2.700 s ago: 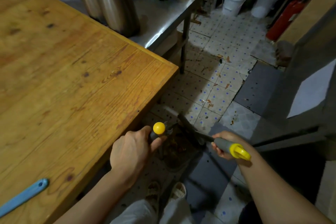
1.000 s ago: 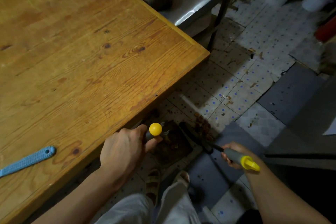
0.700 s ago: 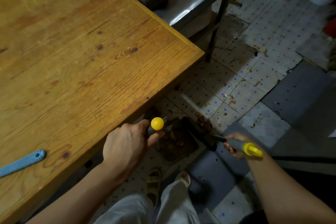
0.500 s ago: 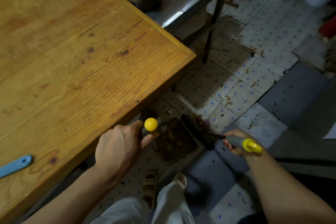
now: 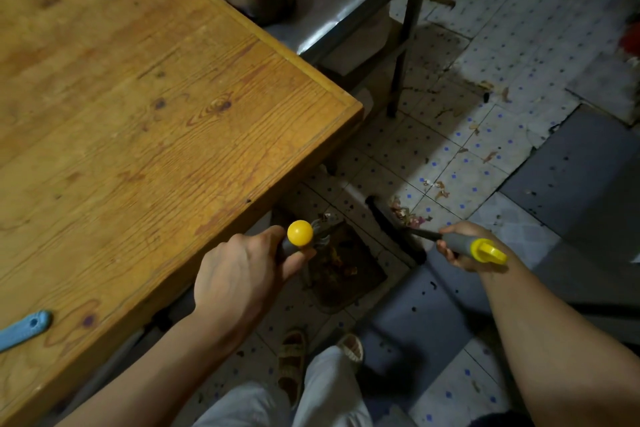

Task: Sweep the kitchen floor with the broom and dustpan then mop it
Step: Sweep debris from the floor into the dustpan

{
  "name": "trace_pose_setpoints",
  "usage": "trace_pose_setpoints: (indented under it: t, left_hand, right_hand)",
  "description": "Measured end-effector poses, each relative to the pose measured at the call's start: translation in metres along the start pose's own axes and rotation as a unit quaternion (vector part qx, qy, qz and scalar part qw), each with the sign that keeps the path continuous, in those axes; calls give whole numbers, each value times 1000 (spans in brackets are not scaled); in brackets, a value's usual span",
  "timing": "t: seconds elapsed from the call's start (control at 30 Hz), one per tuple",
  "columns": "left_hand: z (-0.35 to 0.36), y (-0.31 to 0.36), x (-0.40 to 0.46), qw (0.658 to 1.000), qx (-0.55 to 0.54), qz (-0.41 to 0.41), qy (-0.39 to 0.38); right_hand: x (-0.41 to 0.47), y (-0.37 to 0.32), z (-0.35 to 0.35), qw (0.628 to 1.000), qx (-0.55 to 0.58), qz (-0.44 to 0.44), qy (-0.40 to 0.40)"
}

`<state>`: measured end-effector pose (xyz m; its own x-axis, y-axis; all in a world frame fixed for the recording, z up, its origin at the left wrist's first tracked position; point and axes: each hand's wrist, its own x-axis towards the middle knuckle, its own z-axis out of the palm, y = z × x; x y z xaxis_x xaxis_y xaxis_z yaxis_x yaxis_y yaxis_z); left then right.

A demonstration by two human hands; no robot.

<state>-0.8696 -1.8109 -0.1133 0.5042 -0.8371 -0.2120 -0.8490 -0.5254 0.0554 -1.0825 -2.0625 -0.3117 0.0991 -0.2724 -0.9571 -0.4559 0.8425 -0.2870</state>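
The dustpan [image 5: 341,270] is a dark, upright-handled pan standing on the tiled floor [image 5: 460,163] just off the near right corner of the wooden bench [image 5: 145,107]. It holds brown and orange scraps. Its handle ends in a yellow ball. The left hand [image 5: 242,274] grips this handle just below the ball, fingers curled round it. The broom [image 5: 394,232] has a dark bristle head, a grey grip and a yellow end cap. Its head rests on the floor at the pan's far right edge, touching a small pile of pinkish debris [image 5: 405,215]. The right hand [image 5: 460,246] holds the grey grip, to the right of the pan. More scraps lie scattered on the tiles farther right. A blue utensil handle [image 5: 24,329] lies on the bench at near left.
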Motion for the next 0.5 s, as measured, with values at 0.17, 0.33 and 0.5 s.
trace_pose_setpoints:
  t: [0.17, 0.33, 0.5]
  left_hand:
    - [-1, 5, 2, 1000, 9, 0, -1]
    - [0, 10, 4, 1000, 11, 7, -3]
    - [-7, 18, 2, 999, 1, 33, -8]
  right_hand:
    - [12, 1, -7, 999, -28, -38, 28]
    - [1, 11, -25, 999, -7, -30, 18]
    - [-30, 25, -36, 999, 32, 2, -5]
